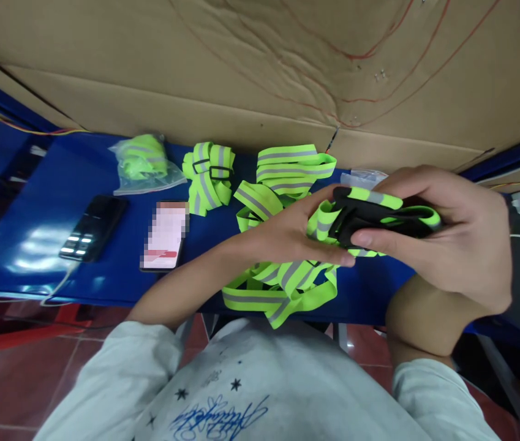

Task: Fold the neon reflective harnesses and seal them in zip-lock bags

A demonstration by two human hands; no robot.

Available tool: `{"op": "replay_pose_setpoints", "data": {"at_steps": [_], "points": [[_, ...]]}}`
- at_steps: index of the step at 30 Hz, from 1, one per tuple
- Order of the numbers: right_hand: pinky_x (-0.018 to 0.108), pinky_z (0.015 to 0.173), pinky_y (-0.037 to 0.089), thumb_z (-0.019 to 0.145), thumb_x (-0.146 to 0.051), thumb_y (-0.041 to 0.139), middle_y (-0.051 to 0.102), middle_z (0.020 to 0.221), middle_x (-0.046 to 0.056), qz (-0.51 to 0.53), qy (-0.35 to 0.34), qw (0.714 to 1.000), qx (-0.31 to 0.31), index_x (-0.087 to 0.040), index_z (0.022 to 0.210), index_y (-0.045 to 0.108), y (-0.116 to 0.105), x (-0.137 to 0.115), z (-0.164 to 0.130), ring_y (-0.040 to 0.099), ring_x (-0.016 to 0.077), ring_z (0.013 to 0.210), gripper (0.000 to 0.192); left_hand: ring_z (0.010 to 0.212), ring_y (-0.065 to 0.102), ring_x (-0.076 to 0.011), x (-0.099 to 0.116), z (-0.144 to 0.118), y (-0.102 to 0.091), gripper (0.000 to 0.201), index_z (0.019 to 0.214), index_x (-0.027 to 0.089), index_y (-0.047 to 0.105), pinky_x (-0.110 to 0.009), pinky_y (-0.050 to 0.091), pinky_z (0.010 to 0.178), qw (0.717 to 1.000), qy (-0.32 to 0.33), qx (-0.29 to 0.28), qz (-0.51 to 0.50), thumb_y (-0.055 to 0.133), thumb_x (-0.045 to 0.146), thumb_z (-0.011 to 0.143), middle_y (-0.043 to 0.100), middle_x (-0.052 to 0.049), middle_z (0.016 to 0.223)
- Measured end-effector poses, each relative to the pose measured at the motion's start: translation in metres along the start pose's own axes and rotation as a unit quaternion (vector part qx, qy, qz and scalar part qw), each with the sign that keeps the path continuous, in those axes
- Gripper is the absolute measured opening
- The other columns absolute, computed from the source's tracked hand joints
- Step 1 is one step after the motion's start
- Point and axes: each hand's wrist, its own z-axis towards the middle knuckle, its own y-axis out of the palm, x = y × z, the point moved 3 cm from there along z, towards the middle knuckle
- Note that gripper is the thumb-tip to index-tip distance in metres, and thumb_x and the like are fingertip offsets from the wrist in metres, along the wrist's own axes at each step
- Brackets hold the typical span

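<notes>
Worked at a blue counter (57, 184), backed along its far edge by a cardboard sheet (260, 73).

Found along the far edge, left to right: a bagged strap (143, 162), a folded strap with black buckles (209, 174), and a larger flat-folded strap (294, 165). Noted toward the left near edge a dark phone (93, 228) and, just beside it on the right, a lit phone (164, 236).

Located at the middle of the near edge a loose strap pile (282, 288), yellow-green with grey reflective bands, spilling slightly over that edge.

Held above the pile, clear of the counter, a strap bundle (370, 214): yellow-green webbing gathered around a black part. Oriented with its long axis left to right, roughly parallel to the near edge. Could not tell whether webbing trailed from the bundle into the pile below.

Closed the right hand (438, 239) around the right half of the bundle, fingers curled underneath and thumb across the top; carried most of the bundle there. Pinched the left end with the left hand (287, 236), fingertips meeting the webbing from the left side. Placed both hands in contact with the bundle, with the right hand holding the larger share and the left hand only at the tip.
</notes>
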Motion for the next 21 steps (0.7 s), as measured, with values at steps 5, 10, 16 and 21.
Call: {"op": "replay_pose_setpoints", "data": {"at_steps": [5, 10, 16, 21], "points": [[0.036, 0.061, 0.058, 0.084, -0.038, 0.093, 0.073, 0.084, -0.002, -0.04, -0.006, 0.999, 0.017, -0.031, 0.095, 0.073, 0.003, 0.003, 0.001, 0.068, 0.0191, 0.069, 0.024, 0.116, 0.077, -0.0274, -0.005, -0.005, 0.019, 0.031, 0.11, 0.027, 0.08, -0.044, 0.063, 0.106, 0.972, -0.112, -0.113, -0.172, 0.088, 0.04, 0.083, 0.082, -0.003, 0.113], [0.042, 0.064, 0.06, 0.09, -0.038, 0.087, 0.073, 0.087, -0.004, -0.065, 0.051, 0.995, 0.055, -0.038, 0.099, 0.07, -0.002, 0.006, 0.0, 0.069, 0.0229, 0.073, 0.02, 0.127, 0.076, -0.0291, -0.004, -0.009, 0.024, 0.037, 0.119, 0.027, 0.082, -0.045, 0.058, 0.118, 0.931, -0.147, -0.208, -0.261, 0.088, 0.037, 0.084, 0.079, -0.007, 0.134], [0.041, 0.069, 0.061, 0.087, -0.035, 0.09, 0.076, 0.091, -0.002, -0.058, -0.019, 0.996, 0.061, -0.033, 0.105, 0.075, -0.002, 0.01, 0.0, 0.071, 0.023, 0.077, 0.023, 0.109, 0.08, -0.0257, -0.009, -0.007, 0.023, 0.023, 0.105, 0.02, 0.081, -0.045, 0.061, 0.112, 0.954, -0.137, -0.174, -0.202, 0.081, 0.038, 0.092, 0.084, -0.009, 0.112], [0.051, 0.097, 0.059, 0.096, -0.025, 0.079, 0.079, 0.12, 0.003, -0.197, -0.134, 0.969, 0.061, -0.039, 0.128, 0.076, 0.009, 0.009, -0.006, 0.074, 0.0329, 0.109, 0.035, 0.117, 0.078, -0.0299, -0.001, -0.003, 0.014, 0.04, 0.102, 0.024, 0.083, -0.044, 0.062, 0.111, 0.968, -0.111, -0.107, -0.2, 0.09, 0.055, 0.078, 0.083, -0.006, 0.112]]}}
